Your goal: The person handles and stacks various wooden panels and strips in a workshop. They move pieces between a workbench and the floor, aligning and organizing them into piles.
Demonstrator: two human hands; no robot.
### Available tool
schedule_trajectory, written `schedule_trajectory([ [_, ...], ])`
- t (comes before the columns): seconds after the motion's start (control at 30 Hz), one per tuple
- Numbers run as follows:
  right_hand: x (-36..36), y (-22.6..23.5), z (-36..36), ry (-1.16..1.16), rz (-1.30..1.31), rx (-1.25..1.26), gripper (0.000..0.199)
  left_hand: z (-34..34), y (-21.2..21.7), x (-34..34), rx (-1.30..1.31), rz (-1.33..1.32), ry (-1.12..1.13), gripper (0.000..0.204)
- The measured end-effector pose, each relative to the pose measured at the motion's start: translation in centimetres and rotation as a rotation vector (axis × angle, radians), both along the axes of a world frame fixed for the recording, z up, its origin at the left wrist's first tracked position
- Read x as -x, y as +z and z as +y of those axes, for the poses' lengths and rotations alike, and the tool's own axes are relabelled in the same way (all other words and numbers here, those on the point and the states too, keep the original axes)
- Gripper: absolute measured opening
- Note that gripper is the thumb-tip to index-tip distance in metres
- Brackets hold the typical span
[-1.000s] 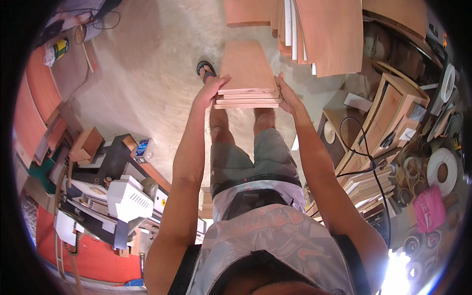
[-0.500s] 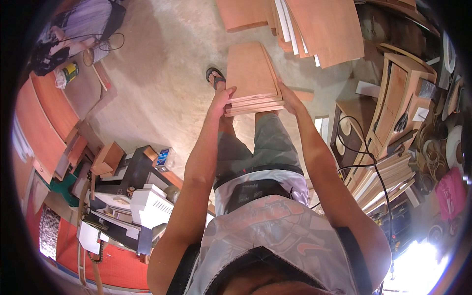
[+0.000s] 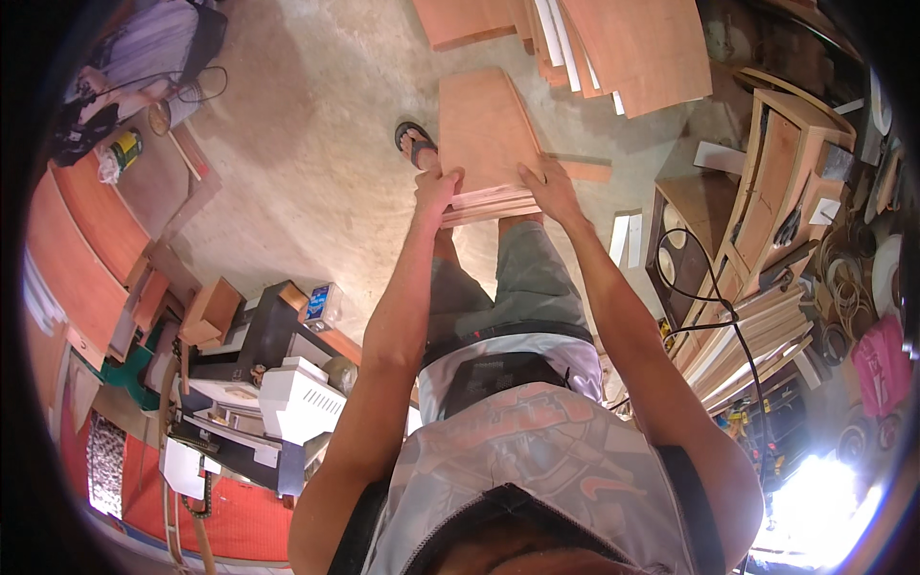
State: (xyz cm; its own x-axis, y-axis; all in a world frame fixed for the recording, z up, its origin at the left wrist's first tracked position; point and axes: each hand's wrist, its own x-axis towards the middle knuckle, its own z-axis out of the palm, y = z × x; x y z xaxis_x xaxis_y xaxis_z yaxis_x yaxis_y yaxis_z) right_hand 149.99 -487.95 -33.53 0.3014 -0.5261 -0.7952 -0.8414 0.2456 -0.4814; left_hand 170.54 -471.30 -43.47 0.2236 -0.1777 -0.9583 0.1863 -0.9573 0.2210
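Out in front of me, above my legs, is a stack of flat wooden boards [image 3: 487, 129] with their near edges layered. My left hand [image 3: 440, 189] grips its left near corner, thumb over the top. On the right near corner lies my right hand [image 3: 554, 191], its thumb and fingers wrapped over the top board and side. The boards' undersides are hidden from me. Beyond the stack's left side, my sandalled foot [image 3: 416, 144] shows on the concrete floor.
Large sheets of plywood [image 3: 637, 53] lean in a pile at the far right. A wooden cabinet [image 3: 767, 182] and a looping black cable [image 3: 733, 321] are on the right. White and black equipment [image 3: 299, 401] crowds the lower left, near curved orange-brown panels [image 3: 81, 254].
My right hand has shifted from the stack's right side onto its near right corner, thumb now on top. The boards now sit closer to even at the edges; my left hand keeps its place.
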Motion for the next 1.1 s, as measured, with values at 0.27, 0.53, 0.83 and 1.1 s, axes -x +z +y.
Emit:
schedule_trajectory([
  [0.27, 0.2, 0.6, -1.3, -0.098, -0.059, -0.1, 0.06, -2.6, 2.0, 1.2, 0.015, -0.143, 0.085, 0.032],
  [0.53, 0.4, 0.8, -0.7, -0.158, -0.016, -0.117, 0.059, -2.5, 2.6, 0.6, -0.086, 0.033, -0.114, 0.058],
  [0.83, 1.0, -0.2, 0.0, -0.205, -0.016, -0.165, 0.062, -2.7, 3.7, 0.4, -0.064, 0.025, -0.152, 0.062],
  [1.1, 3.3, -1.5, 0.5, -0.057, 0.08, -0.156, 0.064, -1.0, 8.0, 0.8, 0.13, -0.06, -0.178, 0.076],
])
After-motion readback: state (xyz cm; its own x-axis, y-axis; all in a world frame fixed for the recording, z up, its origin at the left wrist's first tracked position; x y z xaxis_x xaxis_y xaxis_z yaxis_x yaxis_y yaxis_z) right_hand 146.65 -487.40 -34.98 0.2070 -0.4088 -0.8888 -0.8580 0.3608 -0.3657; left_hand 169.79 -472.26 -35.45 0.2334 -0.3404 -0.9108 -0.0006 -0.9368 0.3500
